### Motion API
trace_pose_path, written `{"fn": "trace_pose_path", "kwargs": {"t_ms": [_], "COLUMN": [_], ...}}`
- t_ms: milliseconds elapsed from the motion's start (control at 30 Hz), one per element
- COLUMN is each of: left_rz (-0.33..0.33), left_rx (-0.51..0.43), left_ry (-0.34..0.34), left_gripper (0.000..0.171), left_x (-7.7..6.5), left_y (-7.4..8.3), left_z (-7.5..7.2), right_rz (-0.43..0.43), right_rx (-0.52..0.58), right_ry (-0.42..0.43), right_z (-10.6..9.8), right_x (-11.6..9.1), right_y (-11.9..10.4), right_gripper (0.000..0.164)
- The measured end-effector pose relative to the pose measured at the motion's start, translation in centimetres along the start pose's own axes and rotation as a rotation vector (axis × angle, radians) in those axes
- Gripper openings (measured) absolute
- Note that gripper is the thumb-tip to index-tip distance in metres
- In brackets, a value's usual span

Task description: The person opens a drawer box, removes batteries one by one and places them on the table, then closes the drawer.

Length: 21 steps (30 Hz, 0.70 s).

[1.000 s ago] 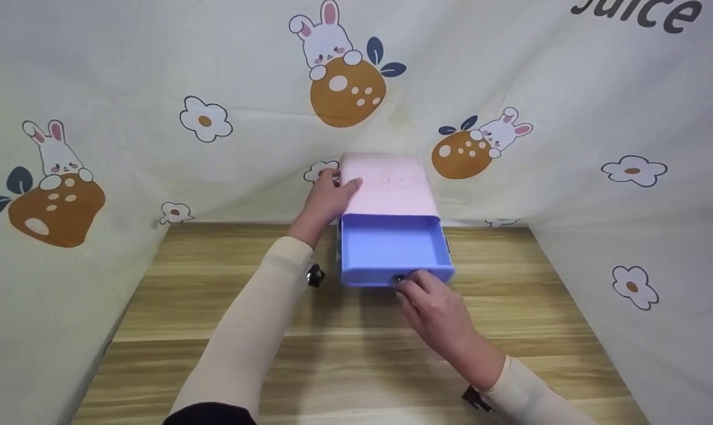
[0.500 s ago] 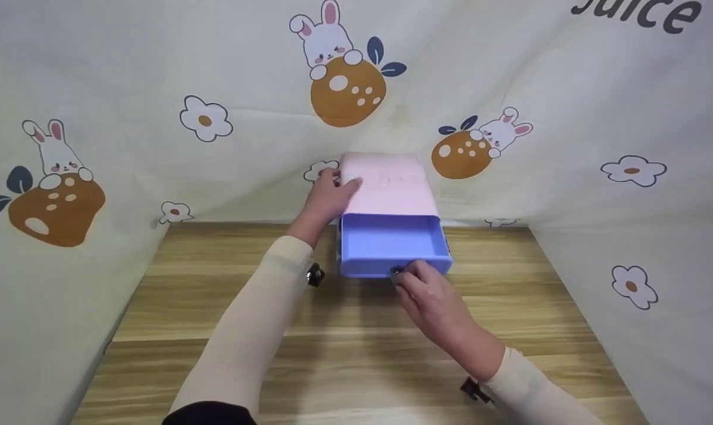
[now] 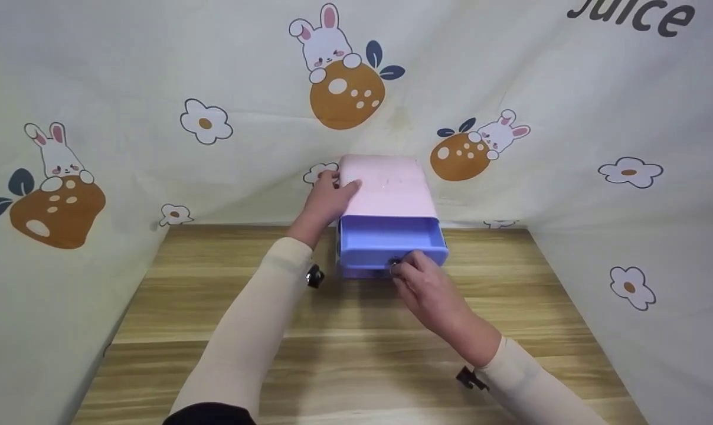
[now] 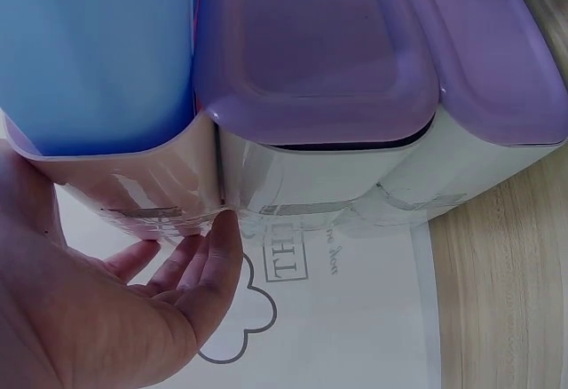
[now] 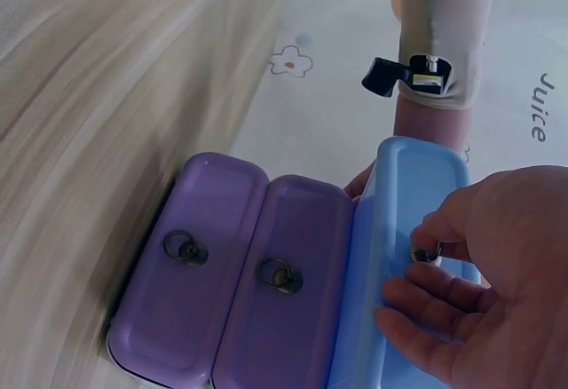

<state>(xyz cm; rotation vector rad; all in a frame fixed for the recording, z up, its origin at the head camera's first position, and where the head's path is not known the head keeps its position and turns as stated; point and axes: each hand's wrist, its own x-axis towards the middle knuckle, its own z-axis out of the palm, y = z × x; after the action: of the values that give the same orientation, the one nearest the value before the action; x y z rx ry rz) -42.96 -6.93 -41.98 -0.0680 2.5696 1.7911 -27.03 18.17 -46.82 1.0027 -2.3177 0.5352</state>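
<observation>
A small pink cabinet with three drawers stands at the back of the table. Its top blue drawer is partly out, and no object shows inside. My right hand pinches the ring pull on that drawer's front between thumb and fingertips. At the cabinet's left side, my left hand rests with thumb on the top edge and fingers against the side wall. Below the blue drawer, a middle purple drawer and a bottom purple drawer are closed, each with a ring pull.
A wooden tabletop lies under the cabinet and arms. Behind and beside it hangs pale cloth printed with rabbits, fruit and flowers. A black clip-like device sits at my left wrist, another at my right.
The blue drawer has slid inward, away from me, with my right hand moving along on its ring pull. My left hand has stayed in place on the cabinet.
</observation>
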Motion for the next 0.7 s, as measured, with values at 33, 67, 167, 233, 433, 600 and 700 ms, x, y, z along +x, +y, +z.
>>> {"fn": "trace_pose_path", "kwargs": {"t_ms": [33, 67, 167, 233, 433, 600, 700], "left_rz": [-0.001, -0.002, 0.001, 0.008, 0.007, 0.002, 0.007], "left_rx": [-0.001, -0.001, -0.003, -0.004, -0.002, -0.002, -0.007], "left_ry": [-0.001, -0.001, -0.006, -0.004, -0.006, -0.006, -0.003], "left_gripper": [0.081, 0.081, 0.081, 0.080, 0.079, 0.079, 0.079], "left_x": [0.0, 0.0, -0.1, -0.2, -0.3, -0.2, -0.2], "left_y": [0.0, 0.0, 0.0, -0.1, 0.0, 0.0, 0.0], "left_z": [0.0, 0.0, -0.1, -0.1, -0.1, -0.1, -0.1], "right_rz": [0.003, 0.008, 0.020, 0.022, 0.049, 0.068, 0.066], "right_rx": [0.001, 0.004, 0.011, 0.016, 0.023, 0.028, 0.032], "right_ry": [-0.003, -0.009, -0.020, -0.020, -0.046, -0.060, -0.059], "right_z": [0.0, 0.0, 0.1, 0.2, 0.0, -0.1, -0.1], "right_x": [0.1, 0.2, 0.4, 0.5, 0.8, 1.1, 1.3], "right_y": [0.1, 0.1, 0.4, 0.5, 0.7, 0.8, 0.9], "right_gripper": [0.013, 0.013, 0.013, 0.014, 0.013, 0.013, 0.013]}}
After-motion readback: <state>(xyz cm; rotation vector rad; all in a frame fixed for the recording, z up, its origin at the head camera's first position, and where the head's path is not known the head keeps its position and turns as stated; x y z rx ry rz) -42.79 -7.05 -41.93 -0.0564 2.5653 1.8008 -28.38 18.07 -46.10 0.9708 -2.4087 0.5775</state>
